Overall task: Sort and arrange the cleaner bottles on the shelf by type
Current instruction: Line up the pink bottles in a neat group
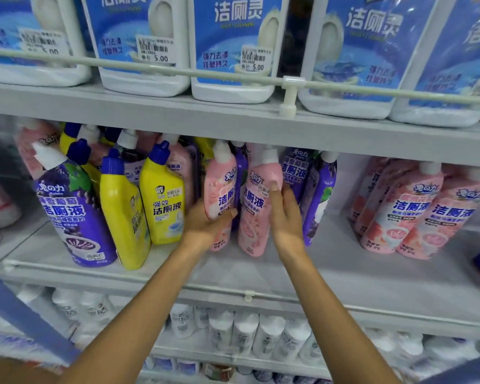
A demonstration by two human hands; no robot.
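Shelf (344, 273), middle tier, mixed cleaner bottles standing in loose clumps. Both hands at its centre.

Left hand (205, 225): clamped on the left pink bottle (219, 184), thumb across the front of the label, fingers hidden behind it. Bottle leans slightly, white cap up under the tier above; whether its base is on the shelf cannot be told.

Right hand (287, 217): fingers straight and together, laid flat against the right side of the right pink bottle (257, 217), not curled round it. That bottle stands on the shelf just beside the first, tilted a little to the right.

Left of the hands: two yellow bottles (164, 206) with blue caps, one touching the left wrist area; further left a purple bottle (72, 212) with a white cap, leaning. More pink, yellow and purple bottles packed behind them.

Right of the hands: a purple pair (319, 195) just behind the right hand. Then a bare stretch, then a pink group (399, 212) well apart at the right end.

Tier above: white jugs (233, 51) with blue labels and price stickers, behind a rail (150, 69). Tier below: white bottles (261, 333), blurred.
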